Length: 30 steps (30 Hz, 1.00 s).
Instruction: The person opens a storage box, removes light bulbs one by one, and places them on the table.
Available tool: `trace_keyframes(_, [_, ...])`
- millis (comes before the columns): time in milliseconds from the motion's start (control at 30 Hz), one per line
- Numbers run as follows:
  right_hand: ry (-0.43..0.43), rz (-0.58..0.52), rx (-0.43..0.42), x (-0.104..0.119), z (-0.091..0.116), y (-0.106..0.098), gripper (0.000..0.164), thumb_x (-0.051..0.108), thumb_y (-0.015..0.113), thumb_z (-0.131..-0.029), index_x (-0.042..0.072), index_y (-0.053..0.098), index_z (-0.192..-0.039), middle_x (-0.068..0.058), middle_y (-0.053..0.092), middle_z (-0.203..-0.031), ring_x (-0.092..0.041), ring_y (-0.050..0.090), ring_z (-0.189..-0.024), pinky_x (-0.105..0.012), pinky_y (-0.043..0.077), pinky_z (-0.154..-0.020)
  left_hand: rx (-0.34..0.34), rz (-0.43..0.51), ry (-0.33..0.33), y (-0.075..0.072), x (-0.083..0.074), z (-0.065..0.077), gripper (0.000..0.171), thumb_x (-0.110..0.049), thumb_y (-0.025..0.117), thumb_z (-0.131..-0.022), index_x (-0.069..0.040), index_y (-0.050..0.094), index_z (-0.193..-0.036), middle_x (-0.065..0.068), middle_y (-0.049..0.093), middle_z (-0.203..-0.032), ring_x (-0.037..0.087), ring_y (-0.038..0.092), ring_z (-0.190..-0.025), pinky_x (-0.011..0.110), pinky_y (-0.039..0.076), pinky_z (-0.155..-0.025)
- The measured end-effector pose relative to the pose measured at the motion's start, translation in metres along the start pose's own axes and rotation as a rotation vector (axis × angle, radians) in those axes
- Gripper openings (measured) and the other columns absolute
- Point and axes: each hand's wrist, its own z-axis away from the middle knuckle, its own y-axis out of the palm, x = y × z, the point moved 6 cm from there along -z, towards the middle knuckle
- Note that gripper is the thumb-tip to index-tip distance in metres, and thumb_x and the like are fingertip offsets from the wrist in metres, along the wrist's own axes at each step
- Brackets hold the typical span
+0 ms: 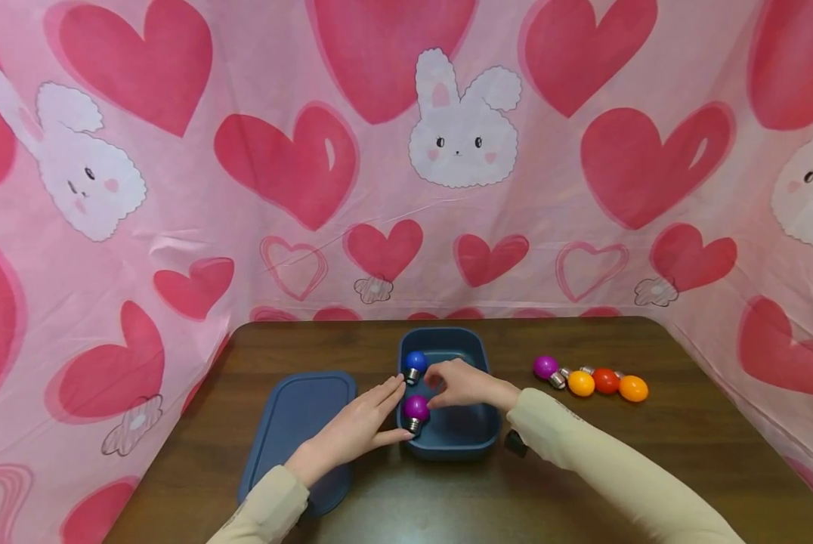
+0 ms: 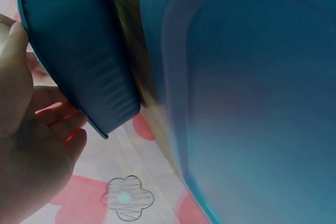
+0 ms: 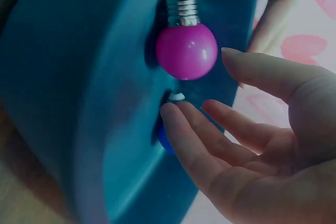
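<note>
A dark blue plastic box (image 1: 457, 452) stands on the table with a purple light bulb (image 1: 416, 408) and a blue light bulb (image 1: 416, 362) lying along its left side. My left hand (image 1: 359, 423) rests against the box's left rim, fingers extended and thumb near the front corner. Over the inside of the box is my right hand (image 1: 464, 383). In the right wrist view, its thumb and fingers are spread around empty space beside the purple bulb (image 3: 187, 51), touching neither side of it. The blue bulb (image 3: 165, 139) is partly hidden behind those fingers.
Left of the box lies a flat blue lid (image 1: 304, 423). To the right are another purple bulb (image 1: 545, 367), two orange bulbs, one being the nearer-left orange bulb (image 1: 581, 383), and a red bulb (image 1: 606, 381). Heart-patterned cloth (image 1: 440, 257) hangs behind the table.
</note>
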Motion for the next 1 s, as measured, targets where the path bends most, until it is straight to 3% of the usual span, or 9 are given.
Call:
trace_keyframes(167, [0.007,0.037,0.016,-0.003,-0.009,0.012,0.040,0.027,0.079,-0.083,-0.002,0.068,-0.109,-0.011,0.072,-0.102,-0.019,0.067,-0.091,-0.033,0.058,-0.082,0.000,-0.008,0.004,0.001,0.001,0.000,0.081,-0.061,0.054,-0.093,-0.002,0.045,-0.148,0.013,0.042,-0.157,0.032,0.048,-0.140,0.048,0.048,-0.108])
trace_keyframes(333, [0.076,0.029,0.054,0.003,-0.013,0.016,0.037,0.020,0.080,-0.081,-0.003,0.068,-0.106,-0.012,0.073,-0.099,-0.018,0.065,-0.086,-0.035,0.058,-0.081,0.000,-0.004,0.004,0.001,0.002,0.000,0.081,-0.061,0.053,-0.093,-0.003,0.045,-0.148,0.013,0.042,-0.157,0.031,0.048,-0.140,0.048,0.048,-0.108])
trace_keyframes(700, [0.102,0.058,0.073,0.005,-0.020,0.023,0.030,0.022,0.083,-0.079,0.004,0.071,-0.099,-0.005,0.073,-0.089,-0.008,0.059,-0.074,-0.023,0.054,-0.069,0.010,-0.004,-0.003,0.000,0.001,-0.001,0.081,-0.060,0.056,-0.092,-0.004,0.042,-0.150,0.011,0.039,-0.159,0.030,0.046,-0.142,0.047,0.046,-0.110])
trace_keyframes(1000, [0.147,0.012,0.088,0.002,-0.017,0.018,0.028,0.022,0.083,-0.078,0.005,0.071,-0.097,-0.005,0.073,-0.090,-0.011,0.060,-0.078,-0.030,0.057,-0.075,-0.011,-0.012,0.012,0.000,0.000,0.000,0.080,-0.060,0.055,-0.093,-0.003,0.045,-0.148,0.014,0.043,-0.156,0.032,0.048,-0.140,0.047,0.048,-0.107])
